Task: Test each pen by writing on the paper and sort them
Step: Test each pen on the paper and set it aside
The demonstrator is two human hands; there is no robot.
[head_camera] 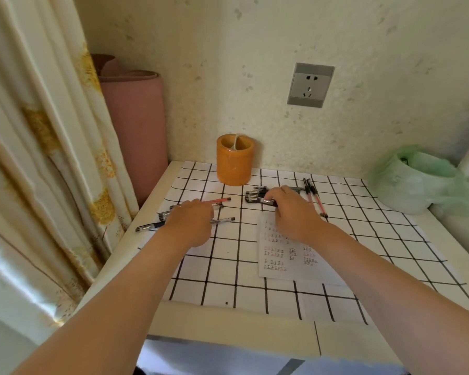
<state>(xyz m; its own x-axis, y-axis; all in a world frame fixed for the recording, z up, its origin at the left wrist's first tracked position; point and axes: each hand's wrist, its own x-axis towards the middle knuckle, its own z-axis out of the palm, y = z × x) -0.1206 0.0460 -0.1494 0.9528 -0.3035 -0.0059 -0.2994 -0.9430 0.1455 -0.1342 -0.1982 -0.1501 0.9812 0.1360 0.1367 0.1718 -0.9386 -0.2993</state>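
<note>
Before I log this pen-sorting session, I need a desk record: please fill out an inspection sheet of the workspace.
Surface: grid-pattern cloth on table.
Job's things: written-on paper; left pens; middle pen pile; red pens at right; orange holder.
Clutter: green bag.
Hands: left hand lies over left pens, grip unclear; right hand curled on black pen.
Cables: nothing seen.
Surroundings: wall socket, curtain, pink roll.

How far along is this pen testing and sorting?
Done: the paper carries rows of red and black test marks, and two red pens lie apart at the right. In hand: the right hand pinches a black pen from the middle cluster; the left hand rests on a mixed group. Left: which pens remain untested cannot be told; the orange holder shows none.
</note>
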